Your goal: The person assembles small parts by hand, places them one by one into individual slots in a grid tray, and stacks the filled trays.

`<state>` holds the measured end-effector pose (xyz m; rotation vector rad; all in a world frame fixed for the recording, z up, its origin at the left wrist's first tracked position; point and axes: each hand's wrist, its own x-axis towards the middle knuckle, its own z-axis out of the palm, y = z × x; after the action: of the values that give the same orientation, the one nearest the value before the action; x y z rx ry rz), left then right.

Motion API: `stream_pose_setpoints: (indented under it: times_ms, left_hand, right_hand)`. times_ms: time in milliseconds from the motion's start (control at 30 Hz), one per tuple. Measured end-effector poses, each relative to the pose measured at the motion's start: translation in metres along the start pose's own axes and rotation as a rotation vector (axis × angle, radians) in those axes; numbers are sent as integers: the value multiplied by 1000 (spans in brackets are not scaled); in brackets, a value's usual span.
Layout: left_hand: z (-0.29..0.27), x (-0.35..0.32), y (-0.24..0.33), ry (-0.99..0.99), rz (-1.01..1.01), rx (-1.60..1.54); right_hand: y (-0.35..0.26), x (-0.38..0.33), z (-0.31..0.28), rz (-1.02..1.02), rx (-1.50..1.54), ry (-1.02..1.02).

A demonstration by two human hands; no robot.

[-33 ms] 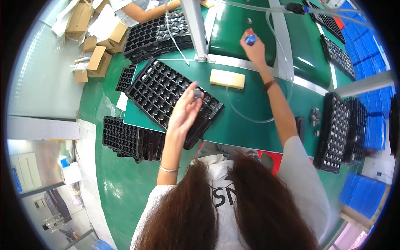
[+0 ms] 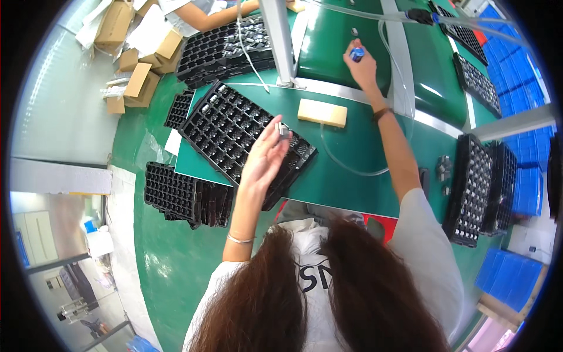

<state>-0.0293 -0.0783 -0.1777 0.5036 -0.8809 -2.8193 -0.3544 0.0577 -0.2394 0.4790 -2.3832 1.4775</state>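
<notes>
The left hand (image 2: 264,155) reaches up in front, its fingers half open and loosely bent, holding a small silvery part (image 2: 282,132) near their tips, above the right portion of a black tray (image 2: 226,129) with rows of pockets. That tray lies at a slant on the left end of the green bench (image 2: 340,190), its lower side jutting past the near edge. Lower down on the left, beside the bench, sits a stack of black trays (image 2: 169,185). On the right, loose metal parts (image 2: 444,167) lie near an upright-looking black tray filled with silvery pieces (image 2: 469,188). Beyond the left hand, mid-bench, rests a pale yellow block (image 2: 322,112), a clear tube (image 2: 339,165) curving away from its near side. Farther off, the right hand (image 2: 362,70) hangs over the green belt (image 2: 319,50), its fingers closed around a small blue object (image 2: 356,54); just past the fingertips, another small metal piece (image 2: 354,32) lies on the belt. At the upper left, a co-worker's arm (image 2: 218,20) extends behind heaped parts on trays (image 2: 243,38).
</notes>
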Motion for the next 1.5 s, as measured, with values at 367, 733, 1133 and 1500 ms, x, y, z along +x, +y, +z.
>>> stream_pose_setpoints:
  times_ms: [367,733,1133,1500]
  left_hand:
    - [31,-9,-13,65,126,5]
    - [53,-20,-23,107,248,328]
    - [55,-37,-35,58,226,370]
    - [16,4,4,169,462,840]
  right_hand:
    - [45,57,15,-12,-333,28]
    - [-136,-133,-76,471,976,-357]
    - [-152,-191,-90,213,882,-526]
    - [-118,-167,-71,199,644,-403]
